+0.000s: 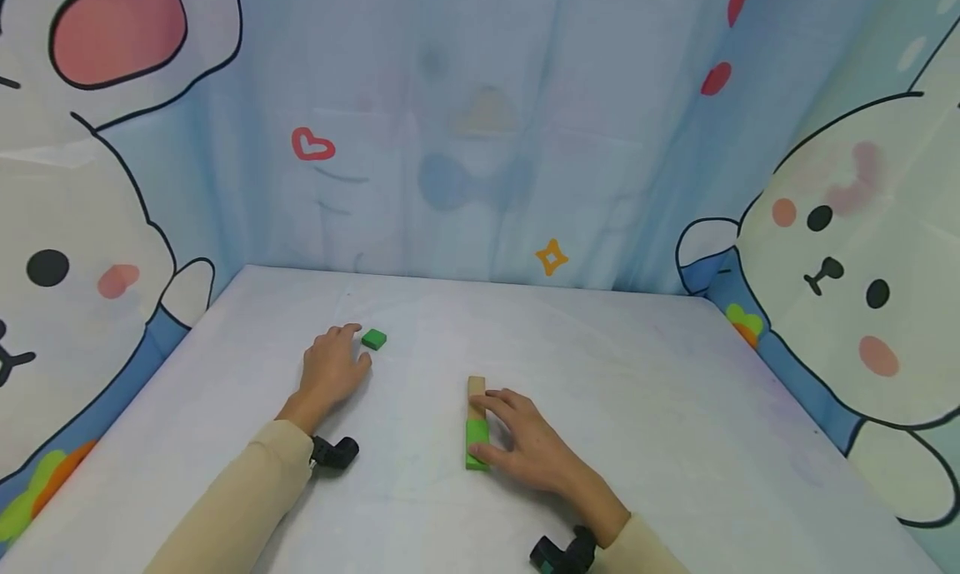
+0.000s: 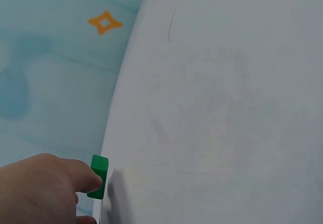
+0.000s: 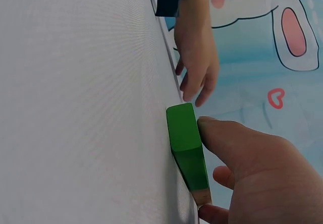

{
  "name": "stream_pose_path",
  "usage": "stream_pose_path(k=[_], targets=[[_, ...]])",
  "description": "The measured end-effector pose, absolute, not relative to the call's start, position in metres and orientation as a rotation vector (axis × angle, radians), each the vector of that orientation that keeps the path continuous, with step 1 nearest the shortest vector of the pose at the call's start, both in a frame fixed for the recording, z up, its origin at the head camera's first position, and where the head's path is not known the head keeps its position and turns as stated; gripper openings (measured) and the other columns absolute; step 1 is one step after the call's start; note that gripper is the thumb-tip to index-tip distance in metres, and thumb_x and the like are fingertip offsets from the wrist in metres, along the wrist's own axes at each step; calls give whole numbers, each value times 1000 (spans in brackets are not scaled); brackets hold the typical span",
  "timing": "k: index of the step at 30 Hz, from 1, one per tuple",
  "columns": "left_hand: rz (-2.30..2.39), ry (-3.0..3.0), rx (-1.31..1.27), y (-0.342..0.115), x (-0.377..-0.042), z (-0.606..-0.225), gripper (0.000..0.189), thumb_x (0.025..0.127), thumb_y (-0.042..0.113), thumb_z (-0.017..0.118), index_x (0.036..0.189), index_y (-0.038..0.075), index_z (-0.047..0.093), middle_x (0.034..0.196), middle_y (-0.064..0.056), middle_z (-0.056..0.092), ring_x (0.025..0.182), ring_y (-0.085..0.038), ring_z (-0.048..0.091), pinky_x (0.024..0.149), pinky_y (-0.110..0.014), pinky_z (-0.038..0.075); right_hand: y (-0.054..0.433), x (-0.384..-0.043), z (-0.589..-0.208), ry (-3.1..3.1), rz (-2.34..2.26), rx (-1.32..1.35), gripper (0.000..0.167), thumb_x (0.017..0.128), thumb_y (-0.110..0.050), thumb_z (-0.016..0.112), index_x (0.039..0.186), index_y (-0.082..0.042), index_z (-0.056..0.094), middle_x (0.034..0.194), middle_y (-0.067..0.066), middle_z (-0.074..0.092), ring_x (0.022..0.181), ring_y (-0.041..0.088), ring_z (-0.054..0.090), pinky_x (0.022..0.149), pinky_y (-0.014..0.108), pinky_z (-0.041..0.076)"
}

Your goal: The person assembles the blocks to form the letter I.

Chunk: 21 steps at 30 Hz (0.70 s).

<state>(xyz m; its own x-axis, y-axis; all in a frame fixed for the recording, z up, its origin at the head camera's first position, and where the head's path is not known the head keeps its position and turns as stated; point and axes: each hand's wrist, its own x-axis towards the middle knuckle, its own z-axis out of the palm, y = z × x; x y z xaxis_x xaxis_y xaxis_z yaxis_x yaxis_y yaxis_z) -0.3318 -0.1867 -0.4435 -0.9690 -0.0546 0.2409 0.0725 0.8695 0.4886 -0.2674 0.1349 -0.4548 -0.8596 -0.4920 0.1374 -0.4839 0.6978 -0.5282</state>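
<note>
In the head view, my left hand [image 1: 332, 372] hovers at the left of the table, its fingers just beside a small green block [image 1: 373, 339]. The left wrist view shows the thumb in front of that green block [image 2: 98, 177]; contact cannot be told. My right hand [image 1: 531, 442] lies against the right side of a row of two blocks. Its thumb touches the bright green block [image 1: 477, 464] at the near end, and its forefinger lies over the pale wooden block [image 1: 476, 386] beyond. In the right wrist view, the green block [image 3: 183, 128] hides most of the wooden one.
A white-covered table [image 1: 645, 391] spreads under both hands. Behind it hangs a blue cloth [image 1: 480, 157] with printed cartoon figures, which also rises at the left and right sides. Each wrist wears a dark camera, such as the left wrist camera [image 1: 335, 452].
</note>
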Motion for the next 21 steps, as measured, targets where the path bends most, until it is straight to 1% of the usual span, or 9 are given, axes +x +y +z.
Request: stream_pose_path(k=[7, 10, 14, 17, 21], targets=[[-811, -2870, -40, -193, -345, -441, 52, 97, 11, 54, 147, -1, 52, 148, -30, 50, 137, -52, 46, 113, -62, 40, 133, -267, -456, 2857, -904, -813, 63, 93, -48, 71, 149, -23, 55, 155, 8, 49, 148, 36, 40, 116, 62, 37], [-811, -2883, -52, -195, -351, -442, 52, 97, 9, 52, 148, 0, 52, 150, -29, 49, 139, -51, 45, 114, -62, 39, 133, -267, -455, 2859, -895, -817, 63, 93, -48, 71, 149, -23, 56, 155, 9, 48, 148, 36, 39, 116, 62, 37], [-808, -2888, -85, -195, -354, -442, 53, 96, 8, 51, 149, 5, 54, 150, -29, 48, 139, -52, 44, 114, -63, 38, 133, -267, -454, 2871, -887, -823, 62, 93, -47, 71, 148, -22, 56, 155, 9, 48, 148, 36, 40, 116, 62, 37], [-816, -2894, -92, -194, -355, -442, 49, 98, 10, 52, 147, 7, 57, 150, -29, 48, 139, -52, 44, 115, -63, 37, 134, -266, -453, 2880, -878, -818, 62, 93, -46, 71, 148, -22, 57, 155, 9, 48, 148, 35, 40, 116, 61, 38], [-828, -2896, -83, -191, -354, -442, 43, 102, 16, 56, 144, 6, 59, 150, -29, 49, 140, -51, 44, 116, -63, 37, 134, -266, -453, 2879, -875, -803, 61, 93, -46, 71, 147, -22, 58, 155, 10, 48, 149, 36, 39, 116, 62, 37]])
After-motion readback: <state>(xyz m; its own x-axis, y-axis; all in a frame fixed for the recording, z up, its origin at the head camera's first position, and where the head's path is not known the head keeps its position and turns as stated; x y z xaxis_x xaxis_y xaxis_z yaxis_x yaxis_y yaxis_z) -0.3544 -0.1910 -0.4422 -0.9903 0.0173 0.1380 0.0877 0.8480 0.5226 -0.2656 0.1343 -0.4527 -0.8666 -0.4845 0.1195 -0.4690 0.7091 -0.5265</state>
